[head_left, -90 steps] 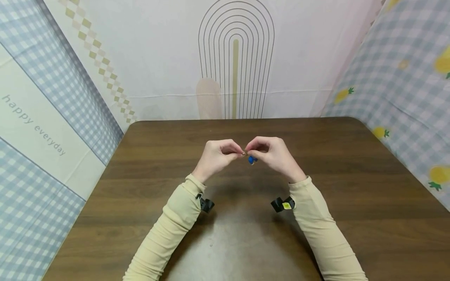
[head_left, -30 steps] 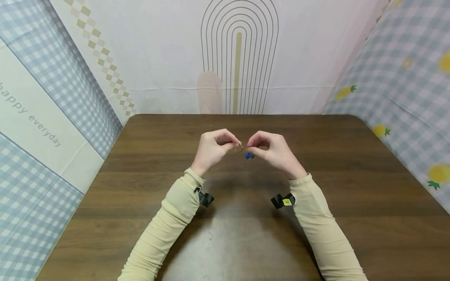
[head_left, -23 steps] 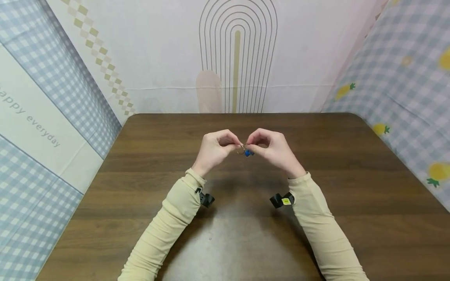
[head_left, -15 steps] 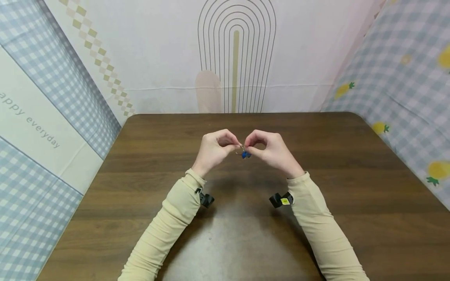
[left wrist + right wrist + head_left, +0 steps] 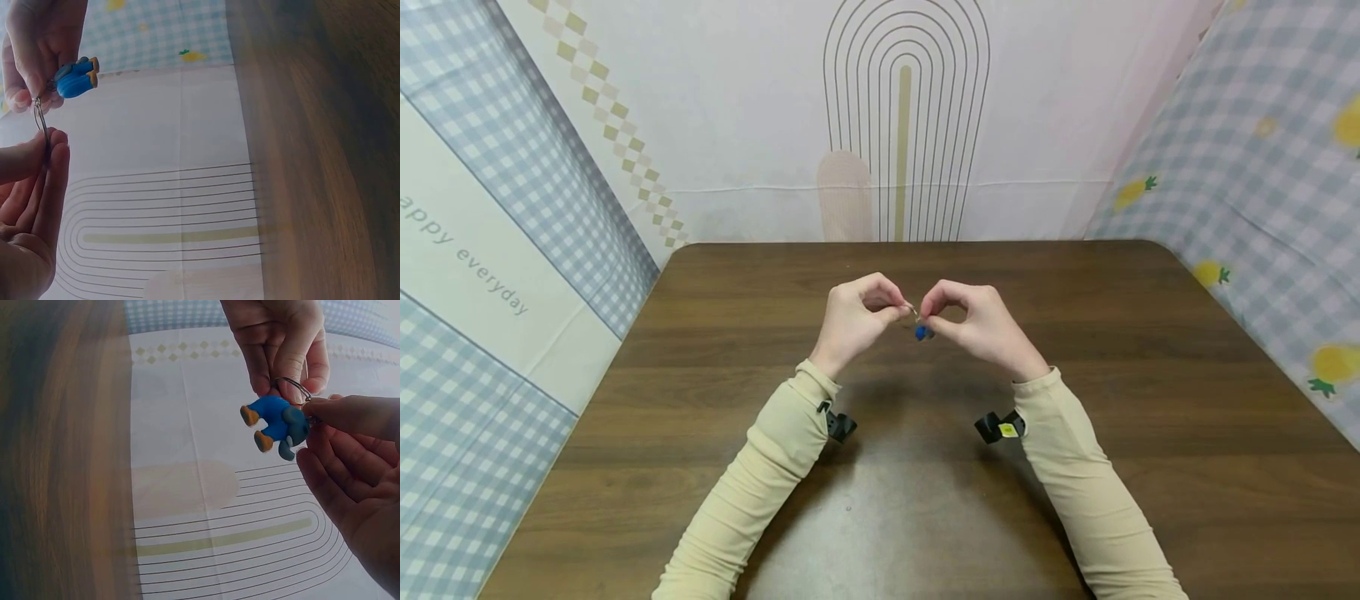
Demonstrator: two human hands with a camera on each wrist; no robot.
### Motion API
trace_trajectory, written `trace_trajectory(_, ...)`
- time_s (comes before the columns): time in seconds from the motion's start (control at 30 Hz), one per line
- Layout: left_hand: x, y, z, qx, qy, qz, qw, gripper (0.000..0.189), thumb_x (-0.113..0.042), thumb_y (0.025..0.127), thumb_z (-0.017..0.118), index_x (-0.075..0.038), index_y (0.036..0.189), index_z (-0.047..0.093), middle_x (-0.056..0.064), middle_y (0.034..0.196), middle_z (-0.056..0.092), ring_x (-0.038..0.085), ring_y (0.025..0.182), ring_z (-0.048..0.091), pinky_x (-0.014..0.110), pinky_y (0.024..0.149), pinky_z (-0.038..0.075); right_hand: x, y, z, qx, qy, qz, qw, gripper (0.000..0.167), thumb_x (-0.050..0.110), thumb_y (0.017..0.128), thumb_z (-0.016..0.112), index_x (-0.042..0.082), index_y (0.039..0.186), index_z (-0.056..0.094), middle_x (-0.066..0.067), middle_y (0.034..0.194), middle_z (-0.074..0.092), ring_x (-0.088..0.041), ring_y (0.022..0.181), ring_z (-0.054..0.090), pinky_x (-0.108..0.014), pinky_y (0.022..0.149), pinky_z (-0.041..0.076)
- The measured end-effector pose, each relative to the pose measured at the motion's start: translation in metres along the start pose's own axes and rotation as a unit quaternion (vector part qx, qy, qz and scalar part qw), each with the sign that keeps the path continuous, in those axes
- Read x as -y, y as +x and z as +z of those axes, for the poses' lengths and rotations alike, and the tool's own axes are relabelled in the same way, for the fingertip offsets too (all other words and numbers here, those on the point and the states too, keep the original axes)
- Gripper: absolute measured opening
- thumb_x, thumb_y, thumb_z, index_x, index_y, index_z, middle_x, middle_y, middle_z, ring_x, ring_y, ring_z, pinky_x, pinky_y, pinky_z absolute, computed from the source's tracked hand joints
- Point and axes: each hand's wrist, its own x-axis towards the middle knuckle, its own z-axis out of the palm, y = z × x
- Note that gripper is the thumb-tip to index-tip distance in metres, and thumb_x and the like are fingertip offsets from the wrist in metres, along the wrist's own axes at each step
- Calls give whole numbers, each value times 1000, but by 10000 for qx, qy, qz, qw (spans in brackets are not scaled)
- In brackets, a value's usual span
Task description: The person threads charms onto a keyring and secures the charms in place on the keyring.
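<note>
My left hand point(image 5: 856, 323) pinches a thin metal key ring point(image 5: 40, 117) between thumb and fingertips. Opposite it, my right hand point(image 5: 987, 325) pinches the short metal link of a small figure charm point(image 5: 273, 415). The charm has a blue body, orange feet and a grey-blue head, and hangs just below the right fingertips. Ring and link meet in the small gap between both hands; whether they are joined I cannot tell. Fingers cover part of the ring and most of the link.
Both hands are above a brown wooden table point(image 5: 880, 500). A white cloth with arch lines point(image 5: 760, 117) hangs behind it, and blue checked cloths point(image 5: 1247, 208) hang at the sides. Black wrist cameras point(image 5: 841, 427) sit under both sleeves.
One second ago ring and charm were held apart. Both hands then came together, bringing the ring to the link; the charm shifted slightly left. Lately the left hand has tilted the ring a little.
</note>
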Motion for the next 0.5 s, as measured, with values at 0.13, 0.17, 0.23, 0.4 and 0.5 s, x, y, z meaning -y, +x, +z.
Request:
trace_trajectory(0.13,1,1,1,188,339,38,9992,9,-5,83,74,-4,92,73,11,87,75,19,79,73,24,70,57,-1,0,0,-13,-81,-62,9999,4,5,86,71,4,87,67,-4,83,68,-12,82,62,-30,85,52)
trace_trajectory(0.17,1,1,1,275,453,69,9986,10,-6,84,73,-5,94,74,10,89,75,18,80,72,24,71,56,-1,0,0,-30,-123,-93,9999,4,5,86,71,4,88,67,-4,83,68,-12,82,63,-30,85,51)
trace_trajectory(0.23,1,1,2,457,668,99,9967,11,-8,87,70,-6,97,75,8,91,75,17,81,71,23,70,54,-2,0,-1,-60,-218,-156,9996,5,5,86,70,4,88,66,-4,83,68,-11,82,63,-27,84,51)
trace_trajectory(0.4,2,2,0,930,646,-248,9933,7,-9,93,64,-7,96,70,9,92,72,21,79,64,24,68,48,-3,0,-3,-122,-311,-213,9992,7,1,85,71,4,88,66,-4,84,68,-10,82,62,-21,81,48)
trace_trajectory(0.5,6,3,-2,1334,333,-433,9896,9,-8,95,60,-3,101,65,14,99,68,24,85,63,25,73,48,-3,0,-5,-193,-344,-236,9989,7,2,85,71,5,88,66,-4,83,68,-11,81,61,-20,81,48)
